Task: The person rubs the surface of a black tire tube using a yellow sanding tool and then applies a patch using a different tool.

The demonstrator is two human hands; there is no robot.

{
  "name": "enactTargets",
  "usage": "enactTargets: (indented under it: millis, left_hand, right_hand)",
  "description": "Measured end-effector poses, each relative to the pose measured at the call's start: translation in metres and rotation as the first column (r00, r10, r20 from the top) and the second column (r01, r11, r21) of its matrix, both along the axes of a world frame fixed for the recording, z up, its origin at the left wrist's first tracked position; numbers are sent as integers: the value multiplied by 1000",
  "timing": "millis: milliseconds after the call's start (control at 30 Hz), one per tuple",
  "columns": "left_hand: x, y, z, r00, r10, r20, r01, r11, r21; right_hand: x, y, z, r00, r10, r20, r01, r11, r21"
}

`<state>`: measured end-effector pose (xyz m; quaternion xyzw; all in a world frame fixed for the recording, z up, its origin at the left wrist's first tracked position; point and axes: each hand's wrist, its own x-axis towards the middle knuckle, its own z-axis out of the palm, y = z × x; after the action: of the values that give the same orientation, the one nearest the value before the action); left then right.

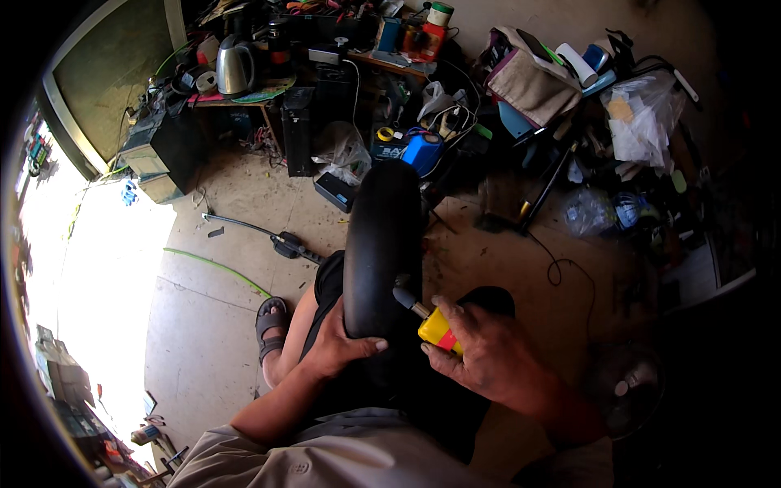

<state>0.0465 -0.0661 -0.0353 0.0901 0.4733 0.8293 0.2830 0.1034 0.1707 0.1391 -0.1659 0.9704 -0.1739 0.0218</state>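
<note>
A smooth black tyre or inner tube point(374, 244) stands upright between my legs; I cannot tell which of the two it is. My left hand point(338, 346) is closed round its lower left side, with the thumb lying across the front. In my right hand point(492, 354) is a yellow-and-red handheld tool point(436, 328), possibly a small grinder, gripped by its body. Its short metal shaft ends in a dark rounded tip point(404, 297), close by the right side of the black ring. Whether the tip touches it, I cannot tell.
A crowded bench holds a steel kettle point(235, 69) and assorted tools. Beyond the ring lie a black battery point(390, 147) and a blue box point(423, 152). A floor pump point(529, 207) and plastic bags point(643, 122) are to the right. A green hose point(218, 267) crosses the floor leftward.
</note>
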Motion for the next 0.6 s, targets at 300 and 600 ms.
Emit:
enactTargets:
  millis: [300, 600]
  left_hand:
    - [0, 2, 9, 1000, -6, 22, 6, 1000, 20]
    - [1, 1, 6, 1000, -3, 8, 3, 1000, -13]
  right_hand:
    - [0, 3, -3, 1000, 12, -10, -12, 999, -40]
    - [-2, 2, -5, 999, 3, -34, -5, 998, -62]
